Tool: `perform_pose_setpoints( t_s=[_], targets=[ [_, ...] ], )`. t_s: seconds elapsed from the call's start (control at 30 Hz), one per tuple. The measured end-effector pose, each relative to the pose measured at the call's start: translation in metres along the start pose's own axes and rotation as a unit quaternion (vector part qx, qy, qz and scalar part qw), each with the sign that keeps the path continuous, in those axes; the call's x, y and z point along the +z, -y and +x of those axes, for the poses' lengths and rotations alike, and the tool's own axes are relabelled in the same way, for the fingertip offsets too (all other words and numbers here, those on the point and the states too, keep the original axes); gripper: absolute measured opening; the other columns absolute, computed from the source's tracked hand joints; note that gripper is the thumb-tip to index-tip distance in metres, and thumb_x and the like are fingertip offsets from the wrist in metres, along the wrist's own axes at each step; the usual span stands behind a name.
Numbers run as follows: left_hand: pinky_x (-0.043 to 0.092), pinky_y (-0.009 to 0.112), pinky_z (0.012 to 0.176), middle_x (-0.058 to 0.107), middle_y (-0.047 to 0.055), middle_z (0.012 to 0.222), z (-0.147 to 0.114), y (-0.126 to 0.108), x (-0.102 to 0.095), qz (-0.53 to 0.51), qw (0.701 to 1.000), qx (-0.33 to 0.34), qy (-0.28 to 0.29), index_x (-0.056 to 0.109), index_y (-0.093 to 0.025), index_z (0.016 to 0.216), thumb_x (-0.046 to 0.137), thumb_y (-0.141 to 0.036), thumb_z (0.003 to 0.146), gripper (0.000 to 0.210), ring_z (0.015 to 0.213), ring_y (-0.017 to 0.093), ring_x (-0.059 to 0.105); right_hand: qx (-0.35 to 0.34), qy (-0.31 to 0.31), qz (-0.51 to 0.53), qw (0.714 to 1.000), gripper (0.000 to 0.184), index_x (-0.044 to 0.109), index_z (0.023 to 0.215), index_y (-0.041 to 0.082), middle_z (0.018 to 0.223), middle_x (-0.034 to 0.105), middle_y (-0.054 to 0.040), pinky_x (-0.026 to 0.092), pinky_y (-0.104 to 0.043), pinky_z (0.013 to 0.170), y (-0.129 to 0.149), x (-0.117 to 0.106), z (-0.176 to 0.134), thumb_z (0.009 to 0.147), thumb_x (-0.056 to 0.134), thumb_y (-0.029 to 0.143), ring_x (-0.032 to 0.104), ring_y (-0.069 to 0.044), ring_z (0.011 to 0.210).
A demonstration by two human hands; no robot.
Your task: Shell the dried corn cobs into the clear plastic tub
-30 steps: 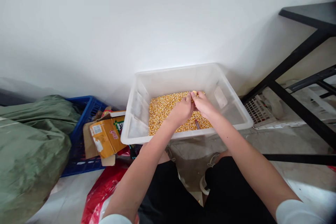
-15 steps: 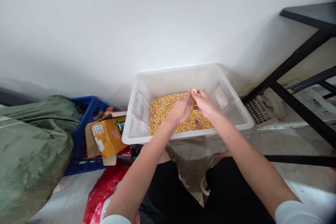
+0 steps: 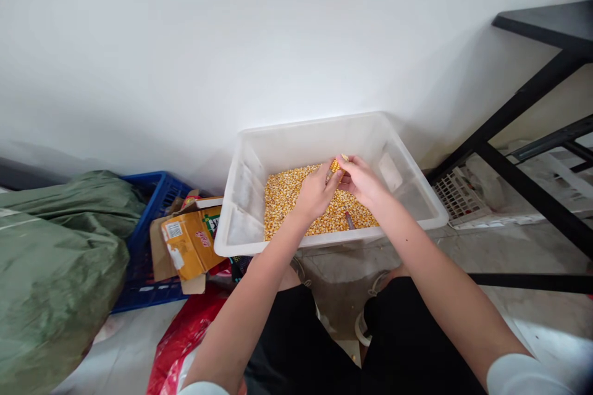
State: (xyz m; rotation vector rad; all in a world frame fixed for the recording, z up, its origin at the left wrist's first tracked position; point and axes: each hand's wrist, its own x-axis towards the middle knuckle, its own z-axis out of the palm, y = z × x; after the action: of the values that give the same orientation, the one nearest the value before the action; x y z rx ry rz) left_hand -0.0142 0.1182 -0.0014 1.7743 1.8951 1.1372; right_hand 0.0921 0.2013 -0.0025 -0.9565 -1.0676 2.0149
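Observation:
Above a whitish plastic tub (image 3: pixel 417 219), my left hand (image 3: pixel 316 192) and my right hand (image 3: pixel 362 182) meet around an ear of corn (image 3: pixel 336 166). Yellow kernels show on the ear between my fingers; its lower part is hidden by the hands. My left hand is closed on the near side of the ear, and my right thumb presses near its top end. Loose corn kernels (image 3: pixel 287 197) cover the tub's floor below. A slim tool with a reddish handle (image 3: pixel 349 220) lies on the kernels by the tub's near wall.
Left of the tub stands a blue crate (image 3: pixel 152 203) with flattened cardboard packaging (image 3: pixel 189 244) beside it. A green sack (image 3: pixel 55 259) bulges at far left, and a red plastic bag (image 3: pixel 185 336) lies on the floor. A black metal frame (image 3: pixel 523 191) and white basket (image 3: pixel 458 197) are at right.
My left hand has shifted slightly left, and its fingers have turned around the ear. More of the ear's yellow kernels now show between the hands.

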Motion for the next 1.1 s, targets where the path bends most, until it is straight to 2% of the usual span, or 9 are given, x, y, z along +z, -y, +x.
perform_pose_setpoints(
  t_s=[0.17,0.37,0.63,0.83,1.0,1.1],
  targets=[
    [0.044,0.039,0.108,0.059,0.008,0.140,0.002,0.003,0.001,-0.094,0.995,-0.022,-0.023,0.055,-0.022,0.137,0.041,-0.046,0.100,0.046,0.126,0.021,0.058,-0.005,0.011,0.021,1.000,0.022,0.052,0.087,0.024,0.072,0.057,0.0043,0.048,-0.023,0.057,0.002,0.001,-0.001,0.083,0.071,0.033,0.056,-0.010,0.060],
    [0.043,0.038,0.110,0.062,0.005,0.136,0.006,0.008,0.002,-0.170,0.983,-0.056,-0.037,0.061,-0.021,0.133,0.048,-0.044,0.098,0.044,0.127,0.020,0.058,-0.009,0.055,0.050,0.997,0.013,0.057,0.084,0.021,0.079,0.061,0.0022,0.050,-0.023,0.068,0.002,0.002,-0.002,0.086,0.067,0.029,0.059,-0.010,0.069],
    [0.048,0.035,0.102,0.069,0.003,0.125,0.007,0.011,0.003,-0.102,0.991,-0.062,-0.051,0.066,-0.022,0.127,0.044,-0.038,0.099,0.039,0.116,0.021,0.065,-0.017,0.061,0.016,0.998,0.010,0.060,0.084,0.021,0.079,0.064,0.0004,0.050,-0.025,0.069,-0.001,0.003,-0.002,0.089,0.062,0.029,0.059,-0.012,0.069],
    [0.051,0.033,0.087,0.076,0.005,0.105,0.005,0.010,0.003,-0.062,0.993,-0.078,-0.068,0.067,-0.020,0.125,0.039,-0.036,0.101,0.040,0.096,0.021,0.070,-0.013,0.055,0.003,0.998,0.009,0.060,0.084,0.021,0.078,0.065,0.0005,0.050,-0.024,0.069,-0.001,0.005,-0.002,0.091,0.059,0.026,0.060,-0.012,0.070],
    [0.051,0.031,0.085,0.075,0.005,0.104,0.004,0.007,0.005,-0.080,0.991,-0.084,-0.067,0.065,-0.020,0.127,0.034,-0.045,0.102,0.046,0.093,0.018,0.069,-0.010,0.055,0.014,0.998,0.009,0.062,0.083,0.020,0.081,0.065,0.0003,0.048,-0.023,0.067,-0.001,0.004,0.000,0.091,0.057,0.023,0.060,-0.011,0.072],
    [0.051,0.032,0.091,0.074,0.006,0.113,0.005,0.006,0.006,-0.104,0.989,-0.071,-0.079,0.067,-0.020,0.121,0.042,-0.048,0.099,0.044,0.102,0.019,0.068,-0.019,0.069,0.005,0.997,0.008,0.061,0.084,0.021,0.079,0.063,0.0013,0.047,-0.023,0.065,-0.001,0.003,0.001,0.090,0.060,0.027,0.059,-0.012,0.070]
  ],
)
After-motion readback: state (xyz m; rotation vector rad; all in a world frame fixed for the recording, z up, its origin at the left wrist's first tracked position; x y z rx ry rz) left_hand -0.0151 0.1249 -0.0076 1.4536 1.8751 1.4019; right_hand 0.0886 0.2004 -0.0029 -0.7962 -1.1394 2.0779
